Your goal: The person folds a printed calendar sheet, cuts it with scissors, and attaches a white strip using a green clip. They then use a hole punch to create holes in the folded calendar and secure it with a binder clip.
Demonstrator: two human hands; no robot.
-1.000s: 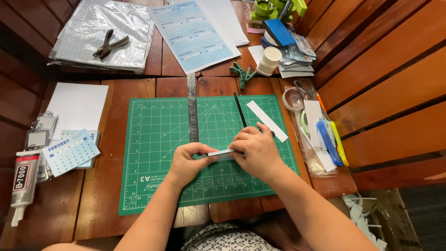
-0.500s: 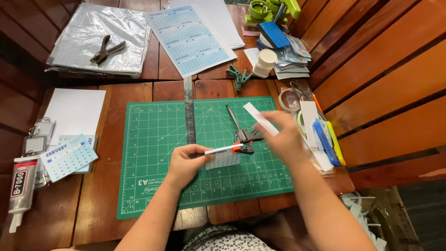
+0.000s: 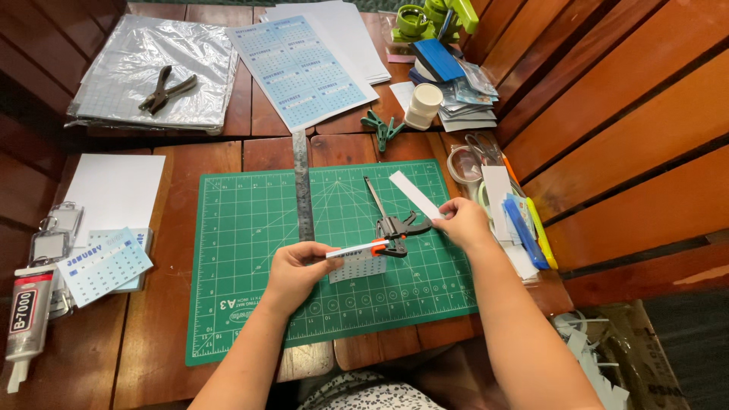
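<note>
My left hand [image 3: 292, 272] pinches a small stack of printed calendar cards [image 3: 357, 267] just above the green cutting mat [image 3: 250, 250]. A black bar clamp [image 3: 391, 224] with an orange pad grips the stack's top edge. My right hand [image 3: 465, 222] is at the right edge of the mat, its fingertips closed on the end of the clamp's handle. A white paper strip [image 3: 414, 193] lies diagonally on the mat just above that hand.
A steel ruler [image 3: 303, 190] lies upright on the mat. To the left are white paper [image 3: 114, 186], calendar cards [image 3: 102, 266] and a glue tube [image 3: 26, 319]. Pliers [image 3: 163, 89] on plastic sleeves, calendar sheets [image 3: 304, 68], green clips [image 3: 383, 127] and a white bottle [image 3: 421, 105] lie behind; pens and tape [image 3: 524, 228] to the right.
My right hand left the card stack, where both hands pressed together, and moved right. The black clamp now shows on the stack, with the right hand at its handle.
</note>
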